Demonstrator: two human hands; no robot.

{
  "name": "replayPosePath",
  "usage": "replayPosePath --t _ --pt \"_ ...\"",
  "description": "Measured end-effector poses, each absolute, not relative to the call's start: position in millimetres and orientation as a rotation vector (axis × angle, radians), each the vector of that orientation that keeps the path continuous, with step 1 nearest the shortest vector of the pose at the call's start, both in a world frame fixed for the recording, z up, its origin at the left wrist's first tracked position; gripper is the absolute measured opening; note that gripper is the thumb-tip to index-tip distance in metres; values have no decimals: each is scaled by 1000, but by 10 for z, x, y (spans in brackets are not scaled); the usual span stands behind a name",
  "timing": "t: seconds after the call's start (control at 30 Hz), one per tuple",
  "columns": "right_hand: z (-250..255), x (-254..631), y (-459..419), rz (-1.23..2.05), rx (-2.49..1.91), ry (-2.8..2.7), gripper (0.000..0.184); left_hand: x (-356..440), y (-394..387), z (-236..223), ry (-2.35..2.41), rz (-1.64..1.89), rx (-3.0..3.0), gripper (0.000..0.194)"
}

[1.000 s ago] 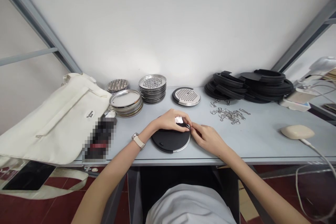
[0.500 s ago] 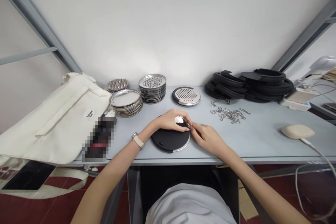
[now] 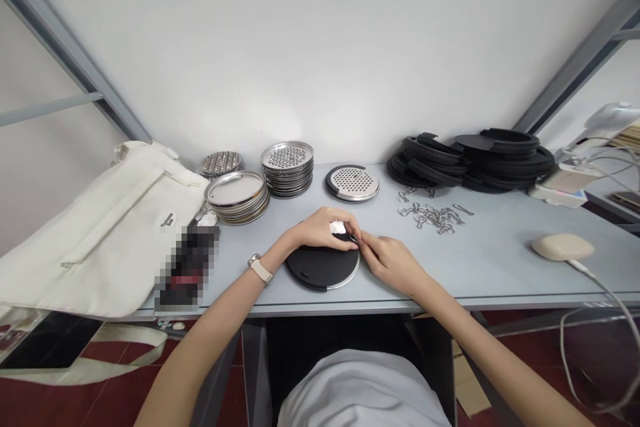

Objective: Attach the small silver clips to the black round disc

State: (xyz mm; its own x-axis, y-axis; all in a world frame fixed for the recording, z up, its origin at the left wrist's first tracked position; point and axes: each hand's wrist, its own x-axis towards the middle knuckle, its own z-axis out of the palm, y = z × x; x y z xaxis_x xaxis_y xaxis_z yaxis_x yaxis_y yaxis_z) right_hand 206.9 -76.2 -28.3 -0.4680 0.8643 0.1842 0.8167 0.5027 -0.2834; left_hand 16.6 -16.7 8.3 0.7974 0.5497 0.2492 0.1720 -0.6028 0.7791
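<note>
A round black disc (image 3: 323, 265) with a bare metal rim along its right side lies flat near the table's front edge. My left hand (image 3: 325, 230) arches over its far part, thumb and forefinger pinched together. A small metal wire clip (image 3: 354, 238) shows at those fingertips, above the disc's right edge. From the right, my right hand (image 3: 390, 260) grips at the same spot with thumb and forefinger, its other fingers curled. Something white (image 3: 339, 227) shows inside the curl of my left hand; I cannot make out what it is. The fingers hide part of the clip.
Several wire clips (image 3: 437, 219) lie loose at right, before piles of black rings (image 3: 425, 160). A perforated metal disc (image 3: 355, 183), stacked grater discs (image 3: 288, 170) and plain metal discs (image 3: 237, 197) stand behind. A cream bag (image 3: 125, 233) fills the left; a white corded device (image 3: 563, 247) is right.
Both hands stay pinched at the disc's right edge, with only slight finger movement around the clip. The whole view has shifted a little.
</note>
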Motion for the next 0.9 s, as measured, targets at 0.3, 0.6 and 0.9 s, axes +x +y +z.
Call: replayPosePath --t 0.3,0.6,0.9 --pt "-279 2071 -768 223 -1409 -2440 30 145 -172 81 551 616 2127 25" --pt "-280 2075 -765 225 -1402 -2433 30 141 -162 46 557 635 2120 30" --pt "-284 2066 -768 229 -1419 -2443 29 138 -154 51 557 638 2109 30"
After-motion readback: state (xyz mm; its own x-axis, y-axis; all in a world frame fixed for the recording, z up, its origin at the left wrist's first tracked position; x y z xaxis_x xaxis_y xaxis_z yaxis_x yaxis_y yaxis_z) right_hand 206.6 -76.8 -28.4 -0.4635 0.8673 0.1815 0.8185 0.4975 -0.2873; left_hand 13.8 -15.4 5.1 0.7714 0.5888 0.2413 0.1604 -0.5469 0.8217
